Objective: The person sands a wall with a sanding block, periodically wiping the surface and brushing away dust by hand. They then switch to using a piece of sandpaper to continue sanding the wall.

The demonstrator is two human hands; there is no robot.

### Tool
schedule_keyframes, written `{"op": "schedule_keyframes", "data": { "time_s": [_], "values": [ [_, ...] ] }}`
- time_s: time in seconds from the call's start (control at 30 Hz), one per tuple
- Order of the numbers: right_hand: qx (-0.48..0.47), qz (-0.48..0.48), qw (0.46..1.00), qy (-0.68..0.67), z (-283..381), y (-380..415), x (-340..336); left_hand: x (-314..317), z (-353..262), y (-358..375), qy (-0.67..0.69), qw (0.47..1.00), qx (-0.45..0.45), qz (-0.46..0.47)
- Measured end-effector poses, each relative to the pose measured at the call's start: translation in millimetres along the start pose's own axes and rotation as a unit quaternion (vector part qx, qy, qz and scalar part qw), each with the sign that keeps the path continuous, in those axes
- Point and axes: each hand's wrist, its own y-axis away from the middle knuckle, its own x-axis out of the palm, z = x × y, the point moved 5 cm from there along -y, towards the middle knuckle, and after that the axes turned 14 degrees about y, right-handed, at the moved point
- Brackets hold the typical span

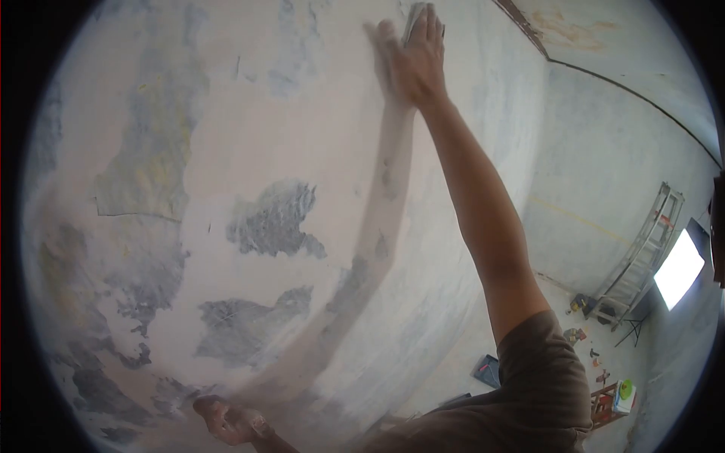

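Note:
High on the patchy plastered wall, my right hand presses a thin grey piece of sandpaper against the surface, fingers pointing up and lying along it. The right arm is stretched upward and casts a long shadow on the wall. At the lower left, my left hand is close to the wall, fingers curled in and dusted with white powder. Nothing shows in it. Pale filler covers much of the wall around both hands, with rough grey bare patches between.
A ladder leans at the far right beside a bright lit panel. On the floor are a dark tray, several small tools and a wooden stool with a green item on it. The ceiling edge runs along the upper right.

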Motion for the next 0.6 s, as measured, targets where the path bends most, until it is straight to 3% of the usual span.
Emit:
{"op": "schedule_keyframes", "data": {
  "time_s": [0.1,0.13,0.2,0.23,0.3,0.37,0.47,0.53,0.57,0.6],
  "values": [
    [0.030,0.005,0.998,0.055,4,52,9,-7,4,10,-0.004,1.000,-0.012,-0.017],
    [-0.018,0.003,0.994,0.106,16,87,14,-8,6,12,-0.006,1.000,-0.010,-0.026],
    [-0.142,0.022,0.987,0.066,47,144,8,-6,4,7,-0.007,1.000,0.024,-0.012],
    [-0.154,0.020,0.984,0.092,47,136,8,-3,3,2,-0.011,0.998,0.061,0.008],
    [-0.153,0.014,0.981,0.119,35,100,5,-10,8,8,0.018,0.999,0.045,0.021],
    [0.047,0.013,0.997,0.068,-7,38,7,-12,12,20,0.049,0.998,0.023,0.039],
    [0.133,0.002,0.990,0.037,-27,32,10,-18,13,19,0.005,1.000,0.005,0.024],
    [0.011,0.012,0.992,0.121,10,99,17,-8,8,7,0.027,0.998,0.043,0.044],
    [-0.059,0.048,0.990,0.115,37,138,10,-5,7,9,0.030,0.998,0.043,0.042],
    [-0.160,0.016,0.985,0.056,58,173,13,-1,6,10,0.032,0.997,0.052,0.041]
  ]
}}
